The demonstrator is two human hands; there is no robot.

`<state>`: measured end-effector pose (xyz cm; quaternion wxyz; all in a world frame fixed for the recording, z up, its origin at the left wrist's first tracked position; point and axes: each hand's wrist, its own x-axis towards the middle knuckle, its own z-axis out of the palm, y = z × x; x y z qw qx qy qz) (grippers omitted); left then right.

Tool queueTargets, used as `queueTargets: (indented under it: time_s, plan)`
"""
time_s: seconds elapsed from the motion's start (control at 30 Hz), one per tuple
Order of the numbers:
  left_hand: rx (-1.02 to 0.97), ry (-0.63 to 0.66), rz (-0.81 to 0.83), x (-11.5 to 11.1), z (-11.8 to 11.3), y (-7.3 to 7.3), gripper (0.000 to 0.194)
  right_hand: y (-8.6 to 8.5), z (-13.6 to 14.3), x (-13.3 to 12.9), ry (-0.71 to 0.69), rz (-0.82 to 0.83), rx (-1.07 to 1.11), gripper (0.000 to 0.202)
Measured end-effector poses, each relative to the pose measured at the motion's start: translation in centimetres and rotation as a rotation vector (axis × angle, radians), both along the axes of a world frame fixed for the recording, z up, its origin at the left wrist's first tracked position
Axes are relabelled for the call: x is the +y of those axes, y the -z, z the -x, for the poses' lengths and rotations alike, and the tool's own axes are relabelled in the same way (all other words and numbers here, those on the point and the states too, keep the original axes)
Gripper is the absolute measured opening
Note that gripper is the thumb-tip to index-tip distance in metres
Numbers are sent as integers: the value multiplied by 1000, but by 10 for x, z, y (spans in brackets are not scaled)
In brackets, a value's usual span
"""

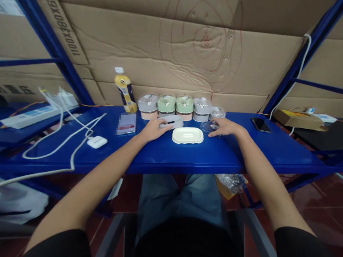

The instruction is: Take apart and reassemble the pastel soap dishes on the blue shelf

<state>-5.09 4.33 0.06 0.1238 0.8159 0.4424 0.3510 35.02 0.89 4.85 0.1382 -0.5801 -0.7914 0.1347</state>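
My left hand (155, 129) grips the left end of a light grey oval container (177, 122), its fingers behind the rim and its thumb along the front. A small dark gap or object, too small to make out, shows near those fingertips. Nearer to me lies a cream oval tray or lid (187, 136), and neither hand touches it. On the right, my right hand (224, 127) is curled round the edge of a clear plastic lid (206, 127) lying low on the table. Behind my hands stand several small grey and green boxes (167, 103) with clear domed tops.
A yellow drink bottle (125, 90) stands at the back left, beside a pixelated flat item (126, 123). A white charger case (97, 141) with cables lies on the blue table (162, 157). A phone (261, 124) and cardboard box (298, 119) are at right. Cardboard (139, 39) backs the table.
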Motion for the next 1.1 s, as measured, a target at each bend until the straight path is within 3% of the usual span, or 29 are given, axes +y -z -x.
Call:
queueTargets:
  time_s: [0.2, 0.4, 0.57, 0.7, 0.8, 0.93, 1.1]
  plan:
    - [-8, 17, 3, 0, 1, -2, 61, 1, -1, 2, -15, -25, 21, 97]
    - [-112, 87, -107, -27, -19, -17, 65, -10, 1, -7, 43, -218, 112, 95]
    - [-90, 290, -65, -45, -50, -15, 87, -17, 28, -22, -167, -412, 362, 88]
    - [-91, 335, -14, -41, -57, -5, 103, -13, 58, -29, -396, -343, 334, 84]
    - [-125, 366, 11, -39, -56, 0, 116, -8, 73, -29, -489, -298, 303, 83]
    - [-140, 364, 22, -43, -59, 0, 134, -4, 79, -27, -503, -281, 265, 78]
    - [-93, 370, 34, -46, -62, 0, 141, -2, 78, -26, -501, -220, 231, 76]
